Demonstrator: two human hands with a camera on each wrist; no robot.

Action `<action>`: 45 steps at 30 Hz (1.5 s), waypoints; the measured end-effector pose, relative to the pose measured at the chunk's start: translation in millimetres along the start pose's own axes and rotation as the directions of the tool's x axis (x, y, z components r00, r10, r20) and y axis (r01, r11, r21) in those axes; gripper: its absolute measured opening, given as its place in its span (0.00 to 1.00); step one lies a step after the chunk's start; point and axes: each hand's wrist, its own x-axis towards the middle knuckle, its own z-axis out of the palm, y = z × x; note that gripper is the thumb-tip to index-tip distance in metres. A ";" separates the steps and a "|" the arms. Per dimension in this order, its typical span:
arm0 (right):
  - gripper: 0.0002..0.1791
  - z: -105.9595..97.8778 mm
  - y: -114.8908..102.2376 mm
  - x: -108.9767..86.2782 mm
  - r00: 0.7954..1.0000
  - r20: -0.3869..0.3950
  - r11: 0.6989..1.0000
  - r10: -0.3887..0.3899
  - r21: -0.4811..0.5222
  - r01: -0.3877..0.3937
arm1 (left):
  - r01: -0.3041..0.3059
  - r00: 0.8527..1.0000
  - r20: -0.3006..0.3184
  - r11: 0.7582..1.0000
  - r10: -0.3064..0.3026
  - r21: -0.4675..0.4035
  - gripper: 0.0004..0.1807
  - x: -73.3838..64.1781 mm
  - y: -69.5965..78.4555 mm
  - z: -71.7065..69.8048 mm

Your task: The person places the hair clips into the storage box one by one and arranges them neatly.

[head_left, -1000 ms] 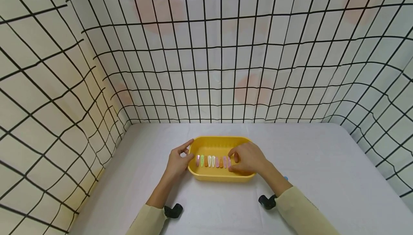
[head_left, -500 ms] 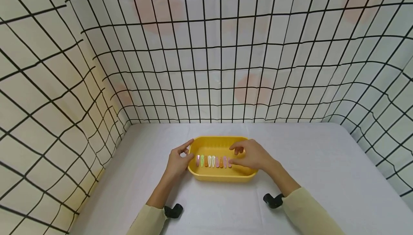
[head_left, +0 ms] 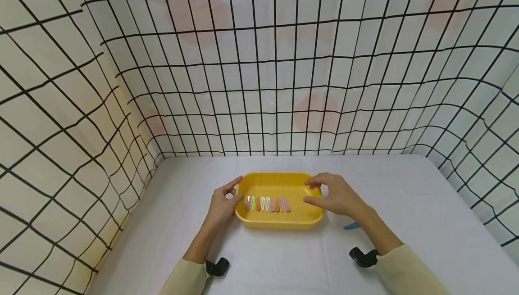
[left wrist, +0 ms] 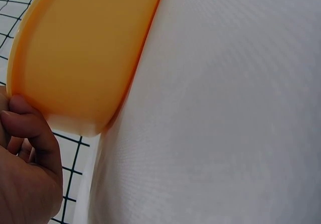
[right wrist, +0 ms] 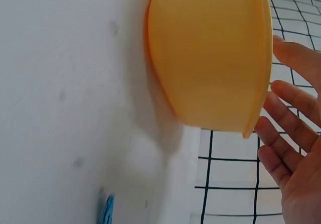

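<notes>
A yellow plastic tray [head_left: 279, 224] stands on the white-covered table. Inside it several snap hair clips [head_left: 267, 204] in pink, green, orange and white lie side by side in one row, from the left end to right of the middle. My left hand [head_left: 220, 205] grips the tray's left rim, thumb over the edge and fingers outside, seen also in the left wrist view. My right hand [head_left: 339, 195] hovers over the tray's right end, thumb and fingers spread apart with nothing between them. A blue hair clip [head_left: 352, 226] lies on the table below the right forearm, partly hidden by it.
White walls with a black grid [head_left: 275, 74] enclose the table's back and sides. White cloth [head_left: 284, 263] covers the table in front of the tray and to both sides. A black wrist device [head_left: 217, 266] sits at each sleeve cuff.
My right hand has let go of the pink clip at the row's right end and drawn back rightward to the tray's end. The left hand keeps its grip.
</notes>
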 end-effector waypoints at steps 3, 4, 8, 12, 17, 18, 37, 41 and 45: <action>0.28 -4.5 8.4 -7.5 1.000 -0.026 1.000 -0.004 0.008 0.005 | -0.005 1.000 -0.006 1.000 0.005 0.005 0.34 -0.7 -1.2 -1.2; 0.28 -6.3 11.5 -9.9 0.999 -0.035 1.000 -0.004 0.008 0.004 | -0.008 1.000 -0.009 1.000 0.008 0.003 0.34 -0.8 -1.4 -1.8; 0.27 -15.2 22.0 -20.8 0.998 -0.058 1.000 0.019 -0.009 -0.019 | -0.008 1.000 -0.016 1.000 0.008 -0.001 0.33 -0.7 -2.0 -3.6; 0.25 -24.2 31.5 -34.7 0.995 -0.075 0.998 0.059 -0.033 -0.062 | -0.002 1.000 -0.005 1.000 0.002 -0.002 0.34 -0.9 -2.0 -3.8; 0.26 -30.1 42.8 -51.7 0.994 -0.073 0.994 0.084 -0.066 -0.089 | -0.002 1.000 0.000 1.000 0.002 -0.007 0.34 -1.0 -1.6 -2.7; 0.27 -30.5 44.6 -54.9 0.994 -0.070 0.993 0.089 -0.076 -0.095 | -0.003 1.000 0.000 1.000 0.003 -0.007 0.34 -0.7 -1.6 -2.4; 0.20 -29.9 74.7 -106.1 0.986 -0.022 0.978 0.167 -0.124 -0.169 | -0.004 1.000 0.003 1.000 0.004 -0.014 0.33 -1.1 -0.2 0.1; 0.20 -29.5 80.4 -110.9 0.986 -0.001 0.978 0.166 -0.129 -0.164 | -0.002 1.000 0.001 1.000 0.002 -0.015 0.33 -0.8 -0.4 0.4; 0.19 -28.9 84.7 -112.6 0.988 0.005 0.980 0.154 -0.126 -0.152 | 0.005 1.000 0.001 1.000 -0.005 -0.014 0.33 -1.0 -0.3 1.0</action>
